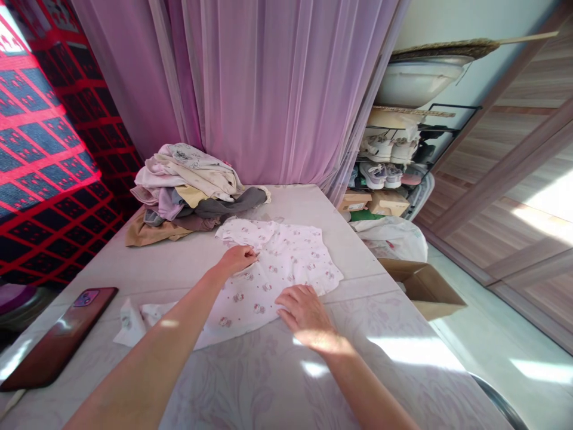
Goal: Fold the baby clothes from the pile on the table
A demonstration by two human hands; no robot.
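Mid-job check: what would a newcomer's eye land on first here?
Probably the vivid red-and-black fabric at the picture's left, beside the tall purple curtain behind the table. Next, the white printed garment at the table's middle, with the left hand and right hand on it, and the clothes pile beyond, toward the left.

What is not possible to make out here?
Head view:
- Whatever the left hand may pinch: hidden by its curled fingers.
- Part of the printed garment: behind the left forearm.
- Screen of the phone: face down.
- Far end of the cable: cut off by left edge.
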